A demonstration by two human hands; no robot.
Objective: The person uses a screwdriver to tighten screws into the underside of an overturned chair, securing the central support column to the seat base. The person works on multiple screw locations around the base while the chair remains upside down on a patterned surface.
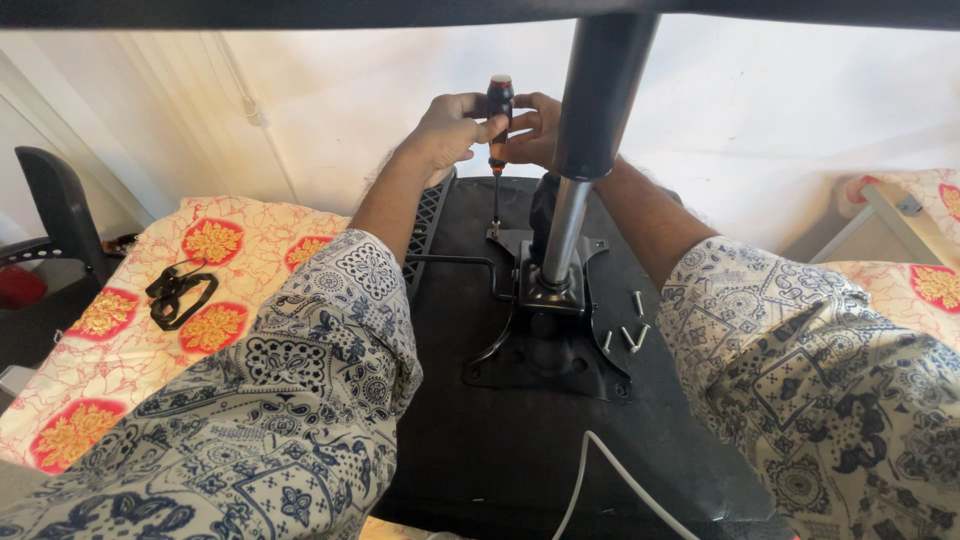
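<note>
Head cam: both hands (490, 125) grip screwdriver (498, 110) upright on plate (600, 370) edge, w/ post (590, 120) just beside.

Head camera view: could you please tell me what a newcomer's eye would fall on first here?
At top centre, both hands, left and right, grip an upright screwdriver with a black and orange handle, its tip on the black metal chair mechanism plate. A shiny gas-lift column rises from that plate, with loose silver screws lying just right of it.
</note>
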